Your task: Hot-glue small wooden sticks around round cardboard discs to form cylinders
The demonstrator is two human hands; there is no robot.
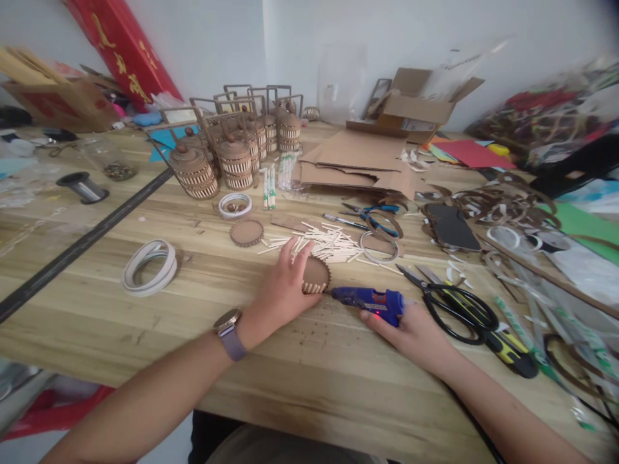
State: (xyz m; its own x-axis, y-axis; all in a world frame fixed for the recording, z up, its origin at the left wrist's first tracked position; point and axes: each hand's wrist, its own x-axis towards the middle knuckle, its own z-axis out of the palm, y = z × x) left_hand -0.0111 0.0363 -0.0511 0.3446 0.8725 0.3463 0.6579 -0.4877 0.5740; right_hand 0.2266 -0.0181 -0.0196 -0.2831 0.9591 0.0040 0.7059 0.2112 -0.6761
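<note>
My left hand [284, 283] rests on a round brown cardboard disc [319, 274] with short wooden sticks glued along its near edge, fingers curled over it, holding it on the wooden table [300, 374]. My right hand [411, 325] grips a blue hot glue gun [370, 299], its nozzle pointing left at the disc's edge. A pile of short pale wooden sticks [329, 245] lies just beyond the disc. A second toothed cardboard disc [246, 232] sits further back left.
Several finished stick-and-cardboard baskets [232, 158] stand at the back. Tape rolls [149, 266] lie left, black scissors [454, 299] and a yellow-black cutter [512, 351] right. Flattened cardboard [358, 161], a box [416, 106] and cardboard rings [503, 206] clutter the right.
</note>
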